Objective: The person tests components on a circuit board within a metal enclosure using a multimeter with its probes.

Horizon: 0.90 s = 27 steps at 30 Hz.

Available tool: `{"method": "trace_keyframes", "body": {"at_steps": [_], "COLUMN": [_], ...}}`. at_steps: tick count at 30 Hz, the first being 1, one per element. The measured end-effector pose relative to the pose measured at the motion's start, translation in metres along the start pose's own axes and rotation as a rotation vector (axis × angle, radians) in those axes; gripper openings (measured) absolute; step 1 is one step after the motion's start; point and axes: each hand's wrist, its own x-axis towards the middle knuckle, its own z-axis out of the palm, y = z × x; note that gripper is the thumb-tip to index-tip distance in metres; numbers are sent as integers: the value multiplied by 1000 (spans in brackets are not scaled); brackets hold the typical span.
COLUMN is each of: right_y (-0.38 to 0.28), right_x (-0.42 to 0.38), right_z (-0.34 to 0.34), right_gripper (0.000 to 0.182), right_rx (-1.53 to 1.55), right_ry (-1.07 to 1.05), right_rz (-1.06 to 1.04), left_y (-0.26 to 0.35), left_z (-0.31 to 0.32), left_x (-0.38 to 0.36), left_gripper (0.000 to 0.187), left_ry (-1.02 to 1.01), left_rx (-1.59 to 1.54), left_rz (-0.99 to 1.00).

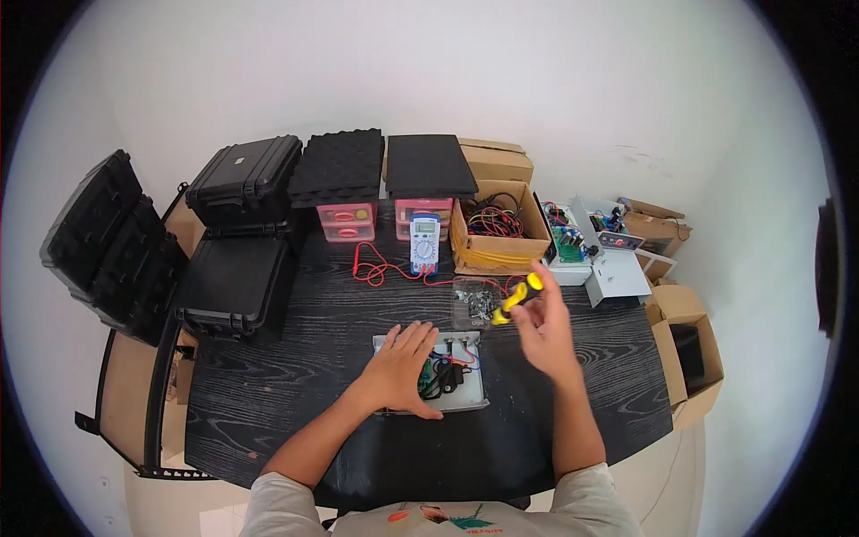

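An open metal case (pixel 471 394) lies on the black table, with a green board, a black part and red and blue wires inside. My left hand (pixel 398 371) rests across its left side, fingers spread, hiding part of the board. Up and to the right, my right hand (pixel 544 327) holds a yellow and black screwdriver (pixel 519 298) in its fingers; the tool's tip is hard to make out. Just below and left of the screwdriver sits a clear plastic box (pixel 474 302) of small screws, behind the case.
A multimeter (pixel 424 244) with red leads stands behind the case. A carton (pixel 501 254) of cables, pink drawers (pixel 347 224) and an opened device (pixel 566 243) line the back. Black hard cases (pixel 234 277) stand left; another carton (pixel 686 345) is at right.
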Motion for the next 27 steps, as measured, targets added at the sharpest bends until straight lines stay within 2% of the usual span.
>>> {"method": "trace_keyframes", "body": {"at_steps": [4, 10, 16, 22, 27], "right_y": [18, 23, 33, 14, -2], "right_x": [-4, -2, 0, 3, 5], "right_z": [35, 43, 45, 43, 46], "right_gripper": [75, 75, 75, 74, 62], "right_rx": [156, 96, 191, 53, -110], "right_ry": [-37, -67, -79, -153, -247], "right_rz": [-77, -76, -33, -43, -294], "left_y": [1, -1, 0, 0, 1], "left_z": [-3, 0, 0, -1, -2], "left_x": [0, 0, 0, 0, -1], "left_gripper": [148, 147, 148, 147, 147], "left_ry": [-35, -1, -10, -14, 0], "left_rx": [10, 1, 14, 13, 14], "left_rz": [-14, -4, -16, -15, -10]}}
